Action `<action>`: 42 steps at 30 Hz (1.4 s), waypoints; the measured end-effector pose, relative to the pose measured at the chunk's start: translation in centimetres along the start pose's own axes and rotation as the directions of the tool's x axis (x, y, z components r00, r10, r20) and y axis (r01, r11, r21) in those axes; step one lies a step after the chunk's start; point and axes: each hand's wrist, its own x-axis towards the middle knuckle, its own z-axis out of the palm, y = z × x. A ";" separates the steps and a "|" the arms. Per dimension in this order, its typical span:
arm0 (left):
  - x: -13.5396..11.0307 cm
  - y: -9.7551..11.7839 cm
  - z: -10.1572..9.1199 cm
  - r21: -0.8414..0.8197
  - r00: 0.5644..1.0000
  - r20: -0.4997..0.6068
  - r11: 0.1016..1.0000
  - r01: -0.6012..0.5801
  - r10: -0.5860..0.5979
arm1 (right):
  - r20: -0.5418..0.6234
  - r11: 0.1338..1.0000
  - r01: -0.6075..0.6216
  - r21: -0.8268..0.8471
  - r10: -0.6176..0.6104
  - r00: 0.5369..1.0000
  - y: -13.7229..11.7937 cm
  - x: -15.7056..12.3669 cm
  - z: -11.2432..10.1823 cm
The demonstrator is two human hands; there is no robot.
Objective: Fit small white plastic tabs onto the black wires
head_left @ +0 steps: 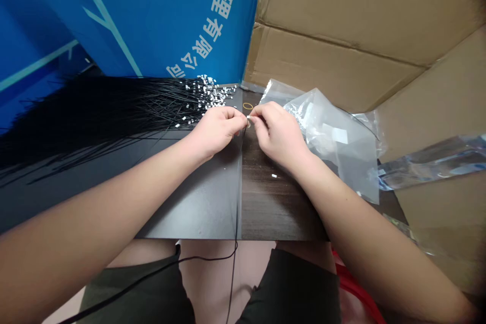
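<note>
My left hand (220,129) and my right hand (279,129) meet fingertip to fingertip above the table, both closed in a pinch. A small white piece (248,118) shows between the fingertips, held by my right thumb and index finger. From the left fingertips a thin black wire (237,202) hangs down past the table's front edge. Exactly how the wire and the white piece meet is hidden by the fingers. Left of my hands lies a big bundle of black wires (114,104), many of them with white ends (208,91).
Clear plastic bags (322,111) lie on the right of the dark table (266,207). A loose white bit (274,175) and a yellow ring (248,106) rest near my right hand. Behind stand a blue printed panel (152,10) and cardboard (334,5).
</note>
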 end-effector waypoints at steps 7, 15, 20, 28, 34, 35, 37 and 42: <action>-0.2 0.3 0.3 -0.069 0.999 -0.028 0.997 0.019 -0.021 | -0.056 0.999 0.036 -0.013 -0.037 0.998 0.0 -0.1 0.5; -0.2 0.4 0.3 -0.094 1.000 -0.006 0.995 0.023 -0.024 | -0.073 0.999 0.037 -0.031 -0.039 0.997 0.0 -0.2 0.6; -0.3 0.6 0.3 -0.123 0.998 0.057 0.991 0.043 -0.036 | -0.130 0.999 0.033 -0.034 -0.037 0.991 0.1 -0.2 0.7; -0.2 0.0 0.3 -0.148 0.998 0.047 0.988 0.040 -0.033 | -0.117 1.000 0.007 -0.031 -0.010 0.993 -0.1 -0.2 0.6; -0.3 -0.3 0.6 -0.164 0.999 0.006 0.986 0.041 -0.041 | -0.105 0.999 0.002 -0.035 -0.005 0.995 -0.2 -0.3 0.7; -0.3 -0.3 0.7 -0.171 0.999 0.001 0.984 0.041 -0.042 | -0.106 0.999 0.006 -0.036 -0.010 0.994 -0.2 -0.3 0.7; -0.3 -0.3 0.7 -0.181 0.999 -0.005 0.982 0.044 -0.046 | -0.113 0.999 0.015 -0.039 -0.020 0.993 -0.2 -0.4 0.8; -0.4 -0.1 0.7 -0.179 0.999 0.014 0.983 0.051 -0.049 | -0.126 0.998 0.027 -0.062 -0.035 0.991 -0.2 -0.4 0.9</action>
